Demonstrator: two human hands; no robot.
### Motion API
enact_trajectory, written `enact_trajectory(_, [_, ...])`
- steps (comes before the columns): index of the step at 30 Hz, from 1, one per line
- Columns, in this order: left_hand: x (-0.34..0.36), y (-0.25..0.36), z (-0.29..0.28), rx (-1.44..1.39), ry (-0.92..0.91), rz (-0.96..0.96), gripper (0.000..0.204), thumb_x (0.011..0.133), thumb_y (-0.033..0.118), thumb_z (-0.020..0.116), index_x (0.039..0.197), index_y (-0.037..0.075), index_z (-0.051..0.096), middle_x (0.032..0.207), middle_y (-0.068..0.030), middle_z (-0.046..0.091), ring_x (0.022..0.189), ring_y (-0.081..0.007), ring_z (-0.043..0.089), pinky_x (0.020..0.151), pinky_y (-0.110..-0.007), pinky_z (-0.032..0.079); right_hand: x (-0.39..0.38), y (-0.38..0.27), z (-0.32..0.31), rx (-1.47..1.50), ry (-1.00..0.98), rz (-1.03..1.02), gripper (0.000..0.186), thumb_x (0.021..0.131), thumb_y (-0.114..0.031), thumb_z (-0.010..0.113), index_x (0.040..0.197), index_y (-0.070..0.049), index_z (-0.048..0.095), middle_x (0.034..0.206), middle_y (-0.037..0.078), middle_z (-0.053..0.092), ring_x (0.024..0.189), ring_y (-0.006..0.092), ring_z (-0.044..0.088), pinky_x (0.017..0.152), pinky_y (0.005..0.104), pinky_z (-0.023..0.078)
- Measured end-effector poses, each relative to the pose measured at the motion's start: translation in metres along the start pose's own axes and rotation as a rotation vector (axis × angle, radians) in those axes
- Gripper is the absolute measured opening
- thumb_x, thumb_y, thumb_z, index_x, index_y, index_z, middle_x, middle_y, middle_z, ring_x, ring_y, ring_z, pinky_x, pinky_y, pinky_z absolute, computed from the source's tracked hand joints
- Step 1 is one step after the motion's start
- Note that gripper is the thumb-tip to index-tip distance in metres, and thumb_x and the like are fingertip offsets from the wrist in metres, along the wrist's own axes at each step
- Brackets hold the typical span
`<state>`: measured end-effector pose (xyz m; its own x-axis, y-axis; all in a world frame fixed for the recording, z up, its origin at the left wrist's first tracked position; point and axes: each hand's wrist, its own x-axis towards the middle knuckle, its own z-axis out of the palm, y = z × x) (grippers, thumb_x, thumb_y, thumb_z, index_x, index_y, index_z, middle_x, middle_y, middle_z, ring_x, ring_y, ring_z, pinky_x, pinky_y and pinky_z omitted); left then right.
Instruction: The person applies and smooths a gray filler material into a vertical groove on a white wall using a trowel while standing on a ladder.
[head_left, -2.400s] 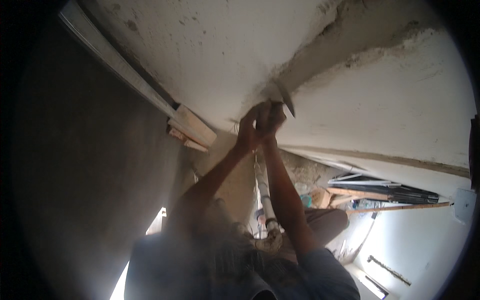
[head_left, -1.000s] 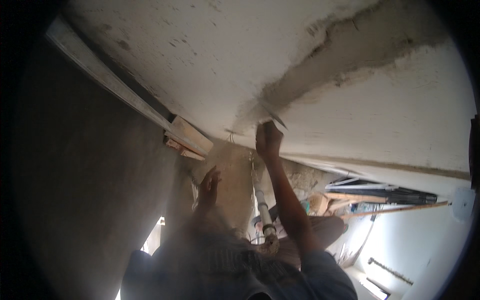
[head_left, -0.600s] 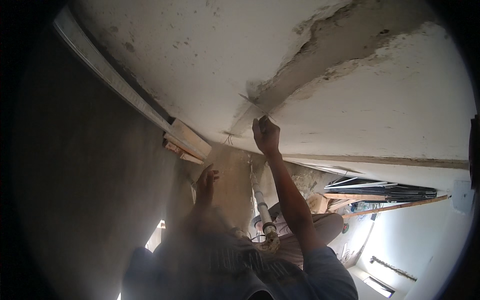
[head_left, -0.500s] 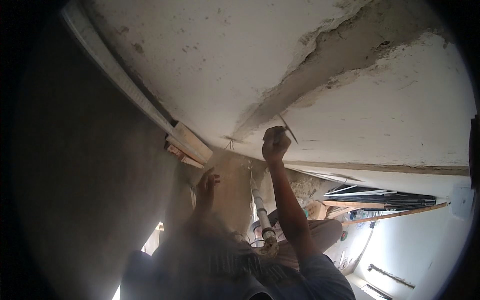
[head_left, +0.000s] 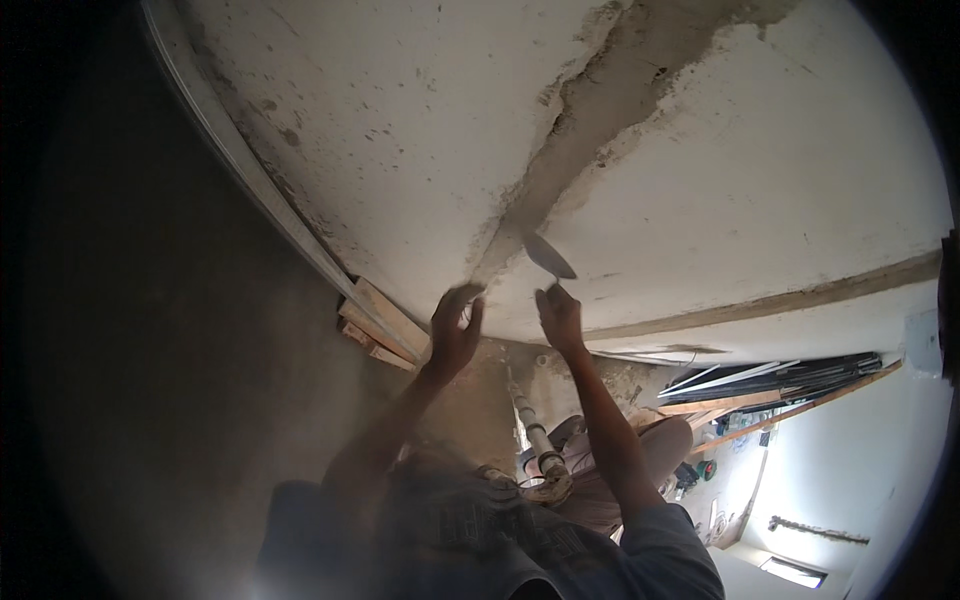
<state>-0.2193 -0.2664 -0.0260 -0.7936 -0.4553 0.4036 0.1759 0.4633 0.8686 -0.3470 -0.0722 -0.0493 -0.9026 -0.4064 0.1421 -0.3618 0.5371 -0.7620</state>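
Note:
In my right hand (head_left: 561,318) is a small trowel (head_left: 549,257), its grey leaf-shaped blade raised in front of the white wall (head_left: 700,210). My fingers hide its handle. My left hand (head_left: 457,325) is against the wall at the lower end of a grey mortar strip (head_left: 570,150). Its thumb and fingers curl toward each other around thin wires (head_left: 467,313) that stick out there; the fingertips are partly hidden. Rough, broken edges border the strip, which widens upward to the right.
Wooden boards (head_left: 385,318) lean in the corner at left, beside a long pale strip (head_left: 240,170). A jointed white pipe (head_left: 535,432) stands close to my body. At right lie dark lengths and wooden bars (head_left: 735,402). A grey groove (head_left: 790,298) runs along the wall's lower part.
My left hand has risen from beside my body to the wires at the wall. My right hand has lowered slightly and turned the trowel, so its blade shows broadside.

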Motion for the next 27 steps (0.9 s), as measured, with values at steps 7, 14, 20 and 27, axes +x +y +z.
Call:
enact_trajectory(7, [0.136, 0.081, 0.04, 0.415, 0.074, 0.499, 0.069, 0.095, 0.028, 0.061, 0.148, -0.008, 0.035, 0.157, -0.028, 0.03, 0.148, -0.0428, 0.027, 0.119, -0.061, 0.016, -0.161, 0.016, -0.119, 0.558, 0.016, 0.53, 0.033, 0.098, -0.027, 0.063, 0.119, -0.005, 0.05, 0.068, 0.003, 0.055, 0.055, 0.0092, 0.053, 0.045, 0.0276, 0.043])
enact_trajectory(14, [0.052, -0.023, 0.072, 0.653, -0.175, 0.309, 0.082, 0.099, 0.04, 0.053, 0.152, -0.012, 0.021, 0.16, -0.0326, 0.017, 0.151, -0.0435, 0.013, 0.12, -0.061, 0.01, -0.225, 0.027, -0.11, 0.727, 0.174, 0.789, 0.029, 0.096, -0.02, 0.061, 0.118, -0.006, 0.048, 0.069, 0.003, 0.055, 0.053, 0.0131, 0.053, 0.046, 0.0295, 0.045])
enact_trajectory(20, [0.078, 0.054, 0.069, 0.506, -0.075, 0.471, 0.081, 0.097, 0.035, 0.057, 0.154, -0.009, 0.019, 0.161, -0.032, 0.015, 0.151, -0.0445, 0.015, 0.119, -0.062, 0.011, -0.221, 0.025, -0.111, 0.691, 0.144, 0.629, 0.028, 0.095, -0.022, 0.062, 0.115, -0.006, 0.051, 0.075, 0.005, 0.056, 0.057, 0.0142, 0.056, 0.05, 0.0317, 0.047])
enact_trajectory(27, [0.105, 0.07, 0.032, 0.729, -0.435, 0.664, 0.046, 0.094, 0.036, 0.063, 0.13, 0.009, 0.064, 0.143, -0.0236, 0.052, 0.135, -0.0383, 0.046, 0.115, -0.056, 0.03, -0.21, 0.007, -0.099, 0.255, 0.008, 0.497, 0.039, 0.092, -0.028, 0.064, 0.119, -0.003, 0.051, 0.091, 0.021, 0.067, 0.081, 0.0321, 0.068, 0.069, 0.0439, 0.053])
